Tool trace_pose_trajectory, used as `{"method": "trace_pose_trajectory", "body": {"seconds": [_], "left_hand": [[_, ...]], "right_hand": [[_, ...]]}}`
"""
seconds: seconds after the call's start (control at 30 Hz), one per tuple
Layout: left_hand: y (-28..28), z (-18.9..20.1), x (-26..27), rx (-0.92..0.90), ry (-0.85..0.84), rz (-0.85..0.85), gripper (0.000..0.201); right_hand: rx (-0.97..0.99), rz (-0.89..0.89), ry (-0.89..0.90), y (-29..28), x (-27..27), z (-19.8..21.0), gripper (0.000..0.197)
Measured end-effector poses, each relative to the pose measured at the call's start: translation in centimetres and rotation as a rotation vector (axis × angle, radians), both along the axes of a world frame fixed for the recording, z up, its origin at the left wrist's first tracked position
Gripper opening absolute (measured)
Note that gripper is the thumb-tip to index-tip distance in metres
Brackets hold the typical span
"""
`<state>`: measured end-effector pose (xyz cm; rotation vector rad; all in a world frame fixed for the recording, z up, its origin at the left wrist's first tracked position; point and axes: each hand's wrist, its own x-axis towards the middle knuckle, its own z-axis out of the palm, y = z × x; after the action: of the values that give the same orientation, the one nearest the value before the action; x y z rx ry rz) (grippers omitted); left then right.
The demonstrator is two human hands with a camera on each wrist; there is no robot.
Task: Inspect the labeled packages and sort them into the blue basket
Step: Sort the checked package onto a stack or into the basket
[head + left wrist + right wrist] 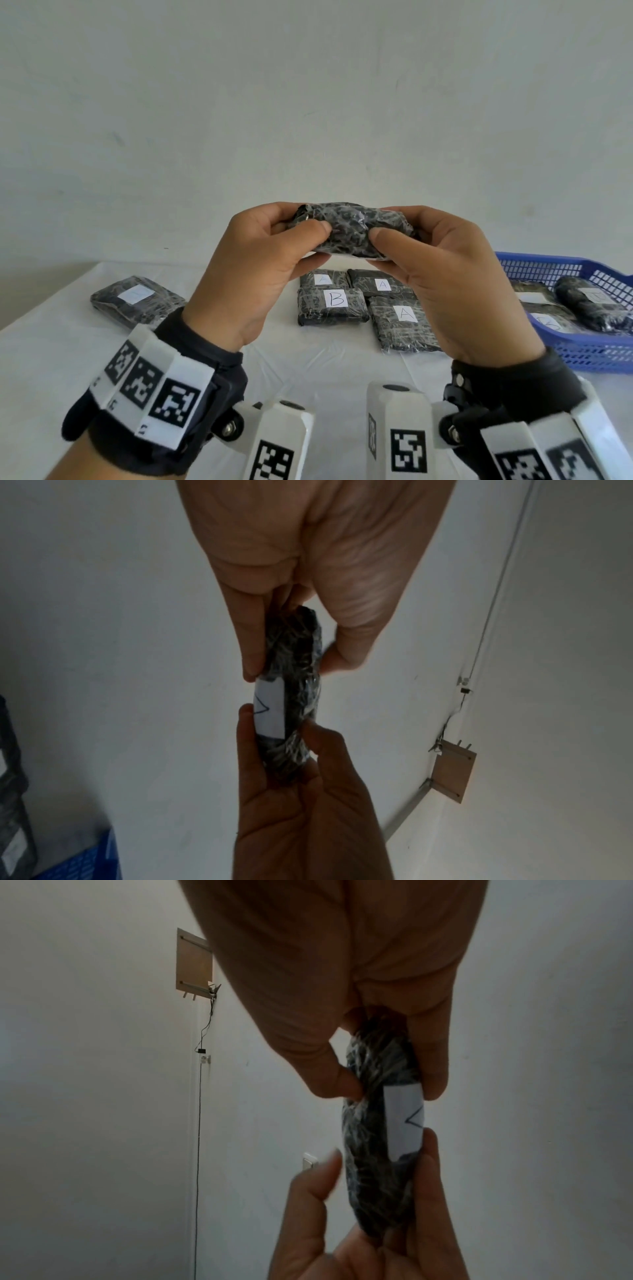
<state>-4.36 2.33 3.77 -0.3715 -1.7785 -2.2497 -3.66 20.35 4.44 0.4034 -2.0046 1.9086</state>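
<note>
While both pinch it, left hand (pixel 253 260) and right hand (pixel 442 274) hold black wrapped package (pixel 349 228) at frame centre

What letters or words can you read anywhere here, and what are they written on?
"A" on the front right package on the table.
"B" on the package left of it.
"A" on the back right package.
"A", faint, on the back left package.
Held package: its label shows only part of a pen stroke, unreadable.
Lone package far left: label too washed out.
Packages in the blue basket: labels too blurred.
</note>
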Motion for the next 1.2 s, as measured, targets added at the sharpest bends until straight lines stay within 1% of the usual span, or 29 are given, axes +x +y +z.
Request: {"method": "trace_pose_trajectory", "body": {"seconds": [0.1, 0.13, 0.2, 0.3, 0.37, 0.43, 0.5, 0.6, 0.67, 0.73, 0.77, 0.8, 0.87, 0.9, 0.97, 1.0, 1.03, 1.07, 1.1, 1.13, 1.2], "left_hand": [[0.3, -0.1, 0.2, -0.031, 0.026, 0.04, 0.014], [0.3, -0.2, 0.2, -0.032, 0.034, 0.056, 0.014], [0.5, -0.2, 0.2, -0.028, 0.027, 0.052, 0.013], [0.9, -0.4, 0.3, -0.032, 0.004, 0.019, 0.012], [1.2, -0.6, 0.3, -0.031, 0.016, 0.036, 0.012], [1.1, -0.6, 0.3, -0.025, 0.039, 0.059, 0.013], [1.1, -0.6, 0.2, -0.025, 0.057, 0.041, 0.012], [1.0, -0.4, 0.3, -0.012, 0.038, 0.004, 0.013], [0.7, -0.2, 0.1, 0.006, 0.038, -0.009, 0.012], [0.2, 0.2, 0.0, 0.063, 0.018, -0.064, 0.011], [0.0, 0.3, -0.1, 0.081, 0.0, -0.083, 0.013], [0.0, 0.3, -0.1, 0.081, -0.021, -0.082, 0.014], [0.0, -0.1, -0.4, 0.002, -0.06, -0.015, 0.015], [0.1, -0.4, -0.5, -0.077, -0.065, 0.027, 0.022], [0.1, -0.7, -0.6, -0.24, -0.05, 0.038, 0.048], [0.0, -0.7, -0.5, -0.302, -0.042, 0.001, 0.06], [0.0, -0.5, -0.2, -0.34, -0.041, -0.052, 0.073], [0.0, -0.3, 0.0, -0.357, -0.05, -0.096, 0.086], [-0.1, -0.2, 0.0, -0.361, -0.068, -0.113, 0.096], [-0.2, -0.1, 0.1, -0.351, -0.077, -0.109, 0.096], [-0.3, 0.1, 0.0, -0.308, -0.083, -0.095, 0.077]], "right_hand": [[0.045, -0.04, 0.032, -0.4, 0.1, 0.0, 0.009], [0.062, -0.041, 0.027, -0.5, 0.2, 0.0, 0.012], [0.094, -0.045, 0.014, -0.6, 0.4, 0.0, 0.014], [0.152, -0.128, 0.05, -0.4, 0.5, 0.0, 0.009], [0.17, -0.159, 0.066, -0.4, 0.4, -0.1, 0.01], [0.189, -0.14, 0.054, -0.4, 0.4, 0.0, 0.017], [0.188, -0.136, 0.059, -0.3, 0.4, 0.1, 0.023], [0.2, -0.154, 0.057, 0.0, 0.4, 0.3, 0.022], [0.16, -0.072, 0.008, 0.2, 0.3, 0.3, 0.019], [-0.015, 0.061, -0.027, 0.5, 0.3, 0.3, 0.013], [-0.07, 0.088, -0.02, 0.7, 0.3, 0.4, 0.012], [-0.076, 0.079, -0.001, 0.8, 0.3, 0.5, 0.014], [0.04, -0.032, 0.071, 0.7, 0.3, 0.4, 0.015], [0.115, -0.1, 0.116, 0.5, 0.4, 0.3, 0.012], [0.217, -0.164, 0.144, -0.2, 0.6, 0.2, 0.012], [0.227, -0.124, 0.127, -0.5, 0.6, 0.3, 0.012], [0.213, -0.047, 0.099, -0.7, 0.7, 0.3, 0.012], [0.18, 0.038, 0.065, -0.9, 0.8, 0.3, 0.013], [0.136, 0.1, 0.035, -0.9, 0.8, 0.3, 0.018], [0.11, 0.129, 0.018, -0.9, 0.7, 0.3, 0.022], [0.112, 0.126, 0.026, -0.7, 0.4, 0.3, 0.018]]}}
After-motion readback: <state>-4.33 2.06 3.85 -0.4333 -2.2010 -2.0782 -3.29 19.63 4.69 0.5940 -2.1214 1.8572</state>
